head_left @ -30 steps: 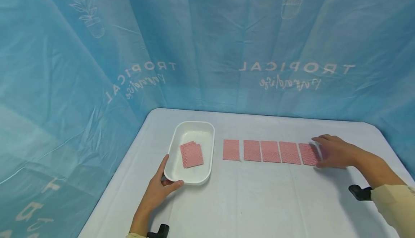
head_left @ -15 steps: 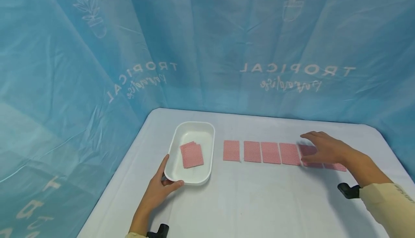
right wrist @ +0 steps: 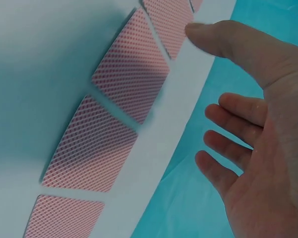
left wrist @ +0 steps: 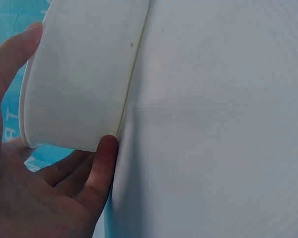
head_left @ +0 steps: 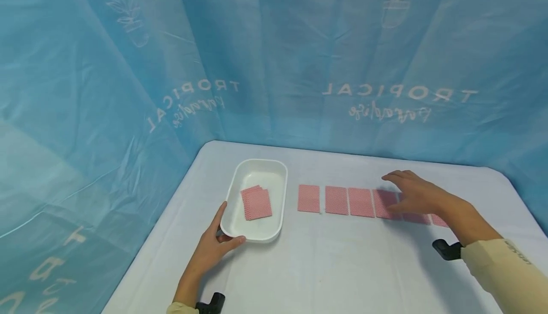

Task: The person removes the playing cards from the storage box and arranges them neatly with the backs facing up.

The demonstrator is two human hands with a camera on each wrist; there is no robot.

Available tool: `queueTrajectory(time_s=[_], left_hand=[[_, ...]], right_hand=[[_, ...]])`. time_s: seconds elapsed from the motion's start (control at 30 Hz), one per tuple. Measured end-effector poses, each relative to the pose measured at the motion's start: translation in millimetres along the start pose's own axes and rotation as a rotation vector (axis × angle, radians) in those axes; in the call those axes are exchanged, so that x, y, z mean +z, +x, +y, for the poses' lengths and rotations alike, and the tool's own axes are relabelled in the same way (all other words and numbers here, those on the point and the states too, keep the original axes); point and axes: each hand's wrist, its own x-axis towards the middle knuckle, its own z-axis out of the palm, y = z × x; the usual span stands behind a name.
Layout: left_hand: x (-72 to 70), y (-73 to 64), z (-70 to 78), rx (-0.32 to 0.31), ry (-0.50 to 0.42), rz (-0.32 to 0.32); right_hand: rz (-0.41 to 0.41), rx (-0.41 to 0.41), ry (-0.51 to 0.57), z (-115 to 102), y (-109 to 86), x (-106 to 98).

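"Tray (head_left: 257,230), white with rounded corners, set at the left of a white-covered table (head_left: 334,266). What occupies its floor?"

"A small overlapping pile (head_left: 259,205) of playing cards, backs uppermost (the number in it cannot be counted)."

"And the left hand (head_left: 214,245)?"

"It grasps the tray at the near left corner; the left wrist view shows one digit at the rim and another at the foot of the outer wall."

"To the right of the tray lies a row (head_left: 361,203), presumably of the same type?"

"Six face-down playing cards with the same red-and-white patterned backs, laid side by side. The gap after the leftmost is wider than those between its neighbours."

"State of the right hand (head_left: 417,196)?"

"Released and holding nothing, its thumb and fingers spread apart. It is raised over the fourth and fifth cards from the left, hiding part of them, while the wrist partly covers the sixth."

"Attachments and background?"

"A black wrist mount (head_left: 447,250) beside the pale yellow right sleeve (head_left: 488,261); behind the table, a blue curtain (head_left: 291,66) lettered TROPICAL Paradise in mirror image."
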Motion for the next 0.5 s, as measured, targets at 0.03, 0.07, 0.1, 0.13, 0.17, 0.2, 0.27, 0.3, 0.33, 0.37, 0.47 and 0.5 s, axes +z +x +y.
queueTrajectory(time_s=[0.03,0.07,0.1,0.13,0.17,0.2,0.27,0.3,0.33,0.37,0.47,0.5], left_hand=[[0.2,0.2,-0.2,0.001,-0.001,-0.002],[0.3,0.3,-0.1,0.002,-0.001,-0.005],[0.4,0.3,-0.3,0.003,0.002,-0.005],[0.3,-0.1,1.1,0.002,0.005,-0.008],[0.4,-0.2,1.9,-0.001,0.007,-0.008],[0.5,-0.2,2.7,0.0,0.011,-0.008],[0.6,-0.5,4.3,-0.005,0.019,-0.008],[0.6,-0.9,5.0,-0.007,0.023,-0.005],[0.6,-1.2,5.7,-0.011,0.026,-0.005],[0.6,-1.4,5.8,-0.013,0.029,-0.004],[0.7,-1.0,3.6,-0.008,0.029,-0.004],[1.0,-0.1,1.2,-0.005,0.026,-0.005]], right_hand=[[0.0,-0.005,-0.002,-1.9,1.2,-0.3],[0.001,-0.009,-0.004,-3.8,2.4,-0.7],[0.002,-0.018,-0.006,-6.0,3.6,-1.4],[0.002,-0.022,-0.003,-8.3,4.9,-2.3],[0.004,-0.032,0.0,-10.8,6.3,-3.2],[0.007,-0.036,0.0,-13.1,7.7,-4.0],[0.006,-0.046,0.006,-18.4,11.2,-5.0],[0.002,-0.052,0.016,-21.4,13.2,-5.3],[-0.003,-0.056,0.021,-24.4,15.3,-5.3],[-0.008,-0.065,0.026,-27.1,17.4,-5.1],[-0.024,-0.085,0.043,-35.9,22.3,-5.0],[-0.028,-0.091,0.042,-38.7,23.6,-5.2]])
